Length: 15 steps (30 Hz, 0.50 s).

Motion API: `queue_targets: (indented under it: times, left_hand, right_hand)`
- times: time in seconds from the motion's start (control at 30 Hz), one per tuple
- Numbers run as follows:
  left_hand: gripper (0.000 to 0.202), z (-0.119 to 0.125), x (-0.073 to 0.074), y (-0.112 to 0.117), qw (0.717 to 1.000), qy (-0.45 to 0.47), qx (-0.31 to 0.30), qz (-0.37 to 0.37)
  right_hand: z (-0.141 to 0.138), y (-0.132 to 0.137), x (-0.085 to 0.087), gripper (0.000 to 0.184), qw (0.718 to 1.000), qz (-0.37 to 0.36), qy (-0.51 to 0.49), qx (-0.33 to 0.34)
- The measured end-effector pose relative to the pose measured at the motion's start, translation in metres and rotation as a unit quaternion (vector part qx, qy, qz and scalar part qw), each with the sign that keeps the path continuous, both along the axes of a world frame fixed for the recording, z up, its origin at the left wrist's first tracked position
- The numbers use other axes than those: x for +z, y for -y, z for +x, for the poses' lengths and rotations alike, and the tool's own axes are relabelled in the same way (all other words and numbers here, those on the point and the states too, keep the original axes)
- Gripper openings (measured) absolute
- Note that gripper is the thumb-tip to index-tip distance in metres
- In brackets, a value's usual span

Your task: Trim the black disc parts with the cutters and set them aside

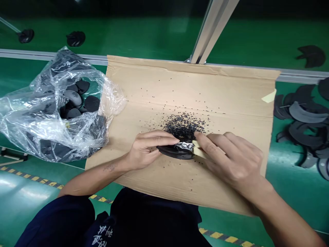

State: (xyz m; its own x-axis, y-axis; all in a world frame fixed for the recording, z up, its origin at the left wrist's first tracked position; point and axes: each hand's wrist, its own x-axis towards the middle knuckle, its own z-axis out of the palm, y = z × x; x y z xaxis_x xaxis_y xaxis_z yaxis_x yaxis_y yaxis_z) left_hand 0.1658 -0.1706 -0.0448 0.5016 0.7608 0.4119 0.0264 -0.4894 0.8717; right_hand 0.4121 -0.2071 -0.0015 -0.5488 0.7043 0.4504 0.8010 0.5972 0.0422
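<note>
My left hand (146, 149) is closed on a black curved plastic part (174, 152), pinning it down on a brown cardboard sheet (226, 92). My right hand (228, 157) grips a small trimming tool with a pale handle and a metal blade (189, 146). The blade rests on the top edge of the black part. A pile of black shavings (183, 125) lies just beyond the part on the cardboard.
A clear plastic bag (56, 106) with several black parts sits at the left on the green surface. Several black crescent-shaped parts (305, 125) are heaped at the right. An aluminium rail (51, 55) runs across the back, with a slanted post (210, 29).
</note>
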Motion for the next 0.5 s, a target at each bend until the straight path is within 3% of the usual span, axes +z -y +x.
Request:
queue_targets:
  times: [0.13,0.23,0.3,0.4,0.5]
  left_hand:
    - [0.037,0.000,0.001,0.000,1.000,0.005,-0.011,0.006]
    - [0.038,0.000,0.004,-0.001,1.000,0.001,-0.009,0.021]
    - [0.035,0.000,0.006,-0.001,1.000,-0.017,0.001,0.014]
    - [0.026,-0.005,0.008,0.000,0.997,-0.047,0.028,-0.060]
    - [0.045,-0.015,0.010,-0.013,0.987,-0.056,0.041,-0.144]
  right_hand:
    - [0.001,0.000,-0.004,0.015,0.995,-0.067,-0.069,0.007]
    - [0.009,0.000,-0.008,0.014,0.965,-0.176,-0.196,0.011]
    - [0.019,0.002,-0.010,0.016,0.954,-0.202,-0.223,-0.022]
    - [0.038,0.007,-0.014,0.025,0.975,-0.159,-0.116,-0.105]
    - [0.057,0.019,-0.024,0.036,0.979,-0.118,0.000,-0.163]
